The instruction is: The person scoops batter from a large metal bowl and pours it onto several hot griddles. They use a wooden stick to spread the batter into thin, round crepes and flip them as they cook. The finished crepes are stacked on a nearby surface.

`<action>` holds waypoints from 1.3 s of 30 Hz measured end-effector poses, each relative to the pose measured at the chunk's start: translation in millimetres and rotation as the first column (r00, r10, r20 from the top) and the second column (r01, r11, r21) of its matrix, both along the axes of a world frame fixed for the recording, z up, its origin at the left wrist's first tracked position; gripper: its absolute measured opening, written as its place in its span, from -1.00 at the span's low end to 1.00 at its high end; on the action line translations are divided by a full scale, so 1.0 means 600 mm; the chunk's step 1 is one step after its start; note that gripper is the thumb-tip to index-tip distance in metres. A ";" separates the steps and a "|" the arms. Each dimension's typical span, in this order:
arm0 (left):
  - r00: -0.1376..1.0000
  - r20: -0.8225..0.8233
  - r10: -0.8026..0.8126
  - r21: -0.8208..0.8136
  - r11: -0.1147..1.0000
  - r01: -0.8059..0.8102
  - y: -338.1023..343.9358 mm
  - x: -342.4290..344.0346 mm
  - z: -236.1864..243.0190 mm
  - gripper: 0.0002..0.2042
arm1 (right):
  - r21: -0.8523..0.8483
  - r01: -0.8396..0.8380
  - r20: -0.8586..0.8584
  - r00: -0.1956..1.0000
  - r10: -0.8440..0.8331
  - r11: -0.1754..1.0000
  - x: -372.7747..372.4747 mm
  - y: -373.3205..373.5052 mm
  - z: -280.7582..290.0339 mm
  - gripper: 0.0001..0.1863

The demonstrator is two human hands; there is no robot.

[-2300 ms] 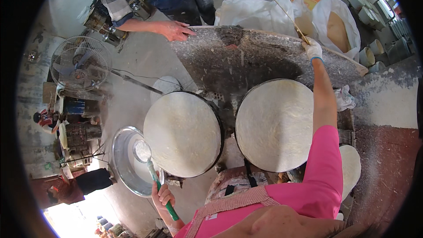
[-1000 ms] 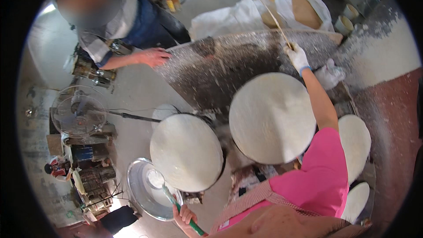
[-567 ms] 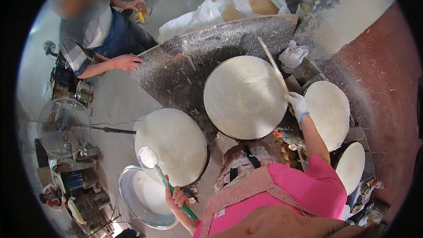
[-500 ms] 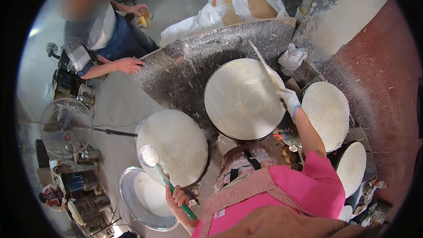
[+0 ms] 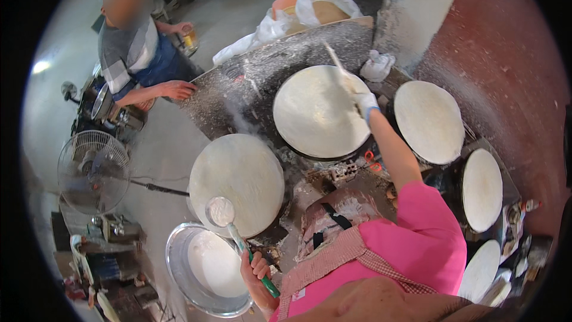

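Observation:
My left hand (image 5: 257, 269) is closed round the green handle of a ladle (image 5: 220, 211). The ladle's pale, batter-coated bowl is over the near edge of the left round griddle (image 5: 235, 176), which carries a thin white layer. Below it stands a metal basin (image 5: 176, 251) of white batter (image 5: 219, 265). My right hand (image 5: 365, 105), in a white glove, grips a long wooden spreader (image 5: 335, 59) at the right side of the middle griddle (image 5: 313, 110). A pale sheet of batter covers that griddle. The glove partly hides the spreader's near end.
More white-covered round griddles (image 5: 428, 122) (image 5: 482, 191) line my right side. A sooty, flour-specked board (image 5: 238, 86) stands behind the middle griddle, with white sacks (image 5: 325, 3) beyond. At far left a person (image 5: 143, 62) rests a hand on the board. A fan (image 5: 93, 170) stands at left.
The view has shifted. My right hand and the spreader have moved inward and slightly farther away over the middle griddle. The ladle has come nearer the left griddle's near edge.

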State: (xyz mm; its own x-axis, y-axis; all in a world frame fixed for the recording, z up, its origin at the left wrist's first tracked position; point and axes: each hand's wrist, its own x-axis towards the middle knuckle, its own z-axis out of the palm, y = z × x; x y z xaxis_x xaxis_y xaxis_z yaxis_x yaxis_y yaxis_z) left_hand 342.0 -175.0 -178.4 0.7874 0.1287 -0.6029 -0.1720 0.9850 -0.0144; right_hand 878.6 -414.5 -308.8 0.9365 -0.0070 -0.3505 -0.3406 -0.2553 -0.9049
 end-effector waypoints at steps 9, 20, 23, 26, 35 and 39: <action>0.931 -0.117 -0.346 -0.047 0.938 0.343 -0.021 -0.065 -0.019 -0.59 | -0.378 -0.226 0.226 0.918 0.326 0.898 -0.404 -0.091 0.077 -0.56; 0.635 0.008 -0.772 -0.114 0.631 0.768 -0.195 0.091 -0.105 -0.75 | -0.213 0.577 0.160 0.817 -0.554 0.788 -0.580 -0.545 -0.020 -0.68; 0.646 0.136 -0.751 -0.254 0.603 0.756 -0.268 0.129 -0.116 -0.71 | -0.084 0.616 0.130 0.786 -0.604 0.783 -0.531 -0.621 0.003 -0.82; 0.652 0.251 -0.716 -0.314 0.577 0.754 -0.338 0.156 -0.117 -0.67 | -0.230 0.564 0.173 0.826 -0.537 0.793 -0.445 -0.710 -0.001 -0.78; 0.749 0.091 -0.657 -0.269 0.708 0.653 -0.436 0.171 -0.041 -0.67 | -0.551 0.469 0.246 0.881 -0.403 0.690 -0.104 -0.804 -0.050 -0.65; 0.821 0.071 -0.566 -0.259 0.784 0.564 -0.439 0.145 -0.021 -0.66 | -0.347 0.527 0.156 0.848 -0.506 0.776 -0.041 -0.760 -0.062 -0.63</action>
State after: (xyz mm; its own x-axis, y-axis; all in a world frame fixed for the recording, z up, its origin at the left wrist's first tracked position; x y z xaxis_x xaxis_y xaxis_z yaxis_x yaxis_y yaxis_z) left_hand 428.8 -438.1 -191.2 0.6640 -0.4975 -0.5583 0.4125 0.8664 -0.2814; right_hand 854.3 -870.7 -346.0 0.7714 -0.6116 -0.1756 -0.4731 -0.3667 -0.8011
